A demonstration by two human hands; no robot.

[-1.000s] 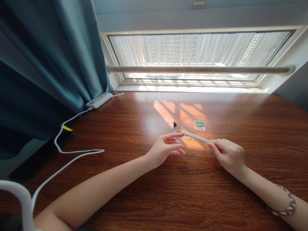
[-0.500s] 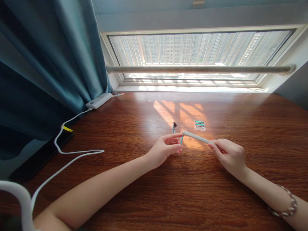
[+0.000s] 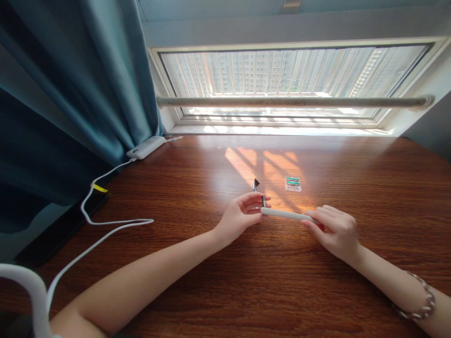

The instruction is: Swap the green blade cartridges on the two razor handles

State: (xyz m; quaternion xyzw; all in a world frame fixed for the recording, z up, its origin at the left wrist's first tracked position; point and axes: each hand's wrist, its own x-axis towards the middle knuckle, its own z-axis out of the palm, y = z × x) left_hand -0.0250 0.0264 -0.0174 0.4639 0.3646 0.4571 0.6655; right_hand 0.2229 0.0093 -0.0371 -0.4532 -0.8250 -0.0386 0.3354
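My left hand pinches a small razor blade cartridge upright between its fingertips. My right hand is closed round the handle of a white toothbrush, which points left across to the left fingers. The brush's head meets the lower end of the cartridge, near the left thumb; its bristles are hidden from above. Just beyond my left hand lies a silver razor with a dark head, its lower part hidden behind the fingers. A clear plastic case with green-striped blade cartridges sits farther back, to the right.
A white power bank lies by the blue curtain, with a white cable running from it along the left side of the wooden table. A rail crosses the window at the back.
The toothbrush's head has swung down from the cartridge's top to its lower end, so the brush is now nearly level. The left hand stays almost in place; its fingers have shifted slightly.
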